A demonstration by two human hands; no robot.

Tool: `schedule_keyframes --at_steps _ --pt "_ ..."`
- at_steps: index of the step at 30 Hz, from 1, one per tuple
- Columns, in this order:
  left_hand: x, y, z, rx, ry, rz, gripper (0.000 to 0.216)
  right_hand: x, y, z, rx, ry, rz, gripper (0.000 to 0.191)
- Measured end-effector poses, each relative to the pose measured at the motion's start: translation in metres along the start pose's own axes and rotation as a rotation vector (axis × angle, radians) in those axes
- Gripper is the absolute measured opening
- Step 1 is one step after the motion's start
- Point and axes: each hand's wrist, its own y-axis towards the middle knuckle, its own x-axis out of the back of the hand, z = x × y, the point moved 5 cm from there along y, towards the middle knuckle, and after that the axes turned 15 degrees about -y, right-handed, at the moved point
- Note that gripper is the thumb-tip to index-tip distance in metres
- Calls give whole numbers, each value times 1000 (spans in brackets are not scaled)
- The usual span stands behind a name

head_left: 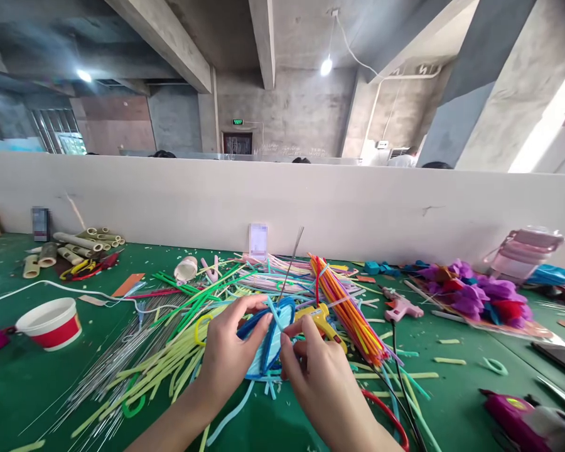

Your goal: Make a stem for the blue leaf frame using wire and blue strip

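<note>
My left hand (230, 351) and my right hand (317, 376) meet over the green table (19, 389), both pinched on a blue pipe-cleaner shape (270, 342) made of dark blue and light blue loops. A thin metal wire (290, 260) rises from the shape toward the wall. Just behind my right fingers lies a yellow glue gun (322, 320). A bundle of orange pipe cleaners (346, 307) lies to the right of it.
Loose green, yellow and pink pipe cleaners (179, 333) and thin wires (117, 358) cover the table's middle. A red and white cup (51, 323) stands left, paper rolls (78, 242) behind. A pink glue gun (400, 307), purple felt flowers (480, 292) and a pink bottle (522, 251) are at right.
</note>
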Motion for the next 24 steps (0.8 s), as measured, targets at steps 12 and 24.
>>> schedule_keyframes --at_steps 12,24 --pt "0 3 -1 -46 81 48 24 6 8 17 50 -86 12 21" --pt "3 7 1 -4 78 78 23 -3 10 20 68 -90 64 24"
